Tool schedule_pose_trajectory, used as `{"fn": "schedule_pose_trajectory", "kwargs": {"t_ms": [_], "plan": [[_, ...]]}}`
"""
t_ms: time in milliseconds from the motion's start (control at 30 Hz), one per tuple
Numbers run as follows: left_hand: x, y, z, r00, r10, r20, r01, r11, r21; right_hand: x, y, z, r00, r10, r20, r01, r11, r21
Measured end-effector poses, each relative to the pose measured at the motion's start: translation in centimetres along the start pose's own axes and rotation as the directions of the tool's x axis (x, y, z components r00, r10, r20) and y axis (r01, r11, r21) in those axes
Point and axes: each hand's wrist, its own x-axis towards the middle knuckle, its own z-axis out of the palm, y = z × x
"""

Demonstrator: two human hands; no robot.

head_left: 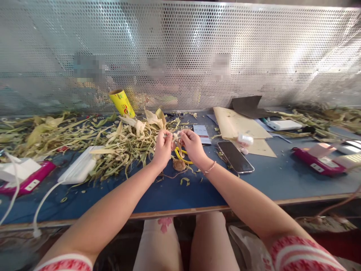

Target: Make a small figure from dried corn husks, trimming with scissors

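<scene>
My left hand (163, 148) and my right hand (193, 145) meet above the middle of the blue table (180, 195), their fingertips pinched on a small pale piece (176, 136) between them. The fingers partly cover the piece, and its exact nature is too small to tell. Below the hands lie yellow-handled scissors or pliers (180, 153), partly hidden, and a round brown lump (179, 165). A big pile of dried leaf strips (124, 146) lies beside my left hand. Past my right hand is a small booklet or card (202, 132).
A yellow tube (122, 102) leans at the back against the perforated metal panel (180, 56). On the right lie a phone (235, 157), an earbud case (245, 139), brown paper (239, 124) and a magenta power strip (318, 162). A white power bank (80, 165) with cable lies left.
</scene>
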Motion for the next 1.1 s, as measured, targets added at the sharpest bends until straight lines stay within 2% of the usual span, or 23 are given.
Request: {"fn": "schedule_pose_trajectory", "kwargs": {"t_ms": [167,367,567,733,867,1100], "plan": [[-0.3,0.7,-0.1,0.999,0.014,0.050,-0.018,0.997,0.079,0.0,-0.4,0.0,0.998,0.046,0.036,-0.047,0.997,0.054],[-0.2,0.4,-0.1,0.997,-0.012,0.073,0.008,0.998,0.056,-0.2,-0.4,0.2,0.999,0.025,0.047,-0.025,1.000,-0.001],[-0.2,-0.5,-0.1,0.996,-0.048,0.082,0.053,0.997,-0.059,-0.5,-1.5,0.1,1.000,-0.027,0.016,0.028,0.993,-0.118],[-0.2,-0.6,0.0,0.999,-0.032,0.040,0.032,0.999,0.000,-0.8,-2.0,0.2,0.997,-0.078,0.016,0.080,0.977,-0.197],[-0.2,-0.5,0.0,0.999,-0.024,0.048,0.026,0.999,-0.023,-0.9,-1.7,0.3,0.997,-0.073,0.033,0.078,0.981,-0.178],[-0.4,0.4,0.6,0.996,-0.069,0.054,0.079,0.977,-0.197,-0.5,-0.9,0.4,0.999,-0.032,0.022,0.033,0.999,-0.042]]}}
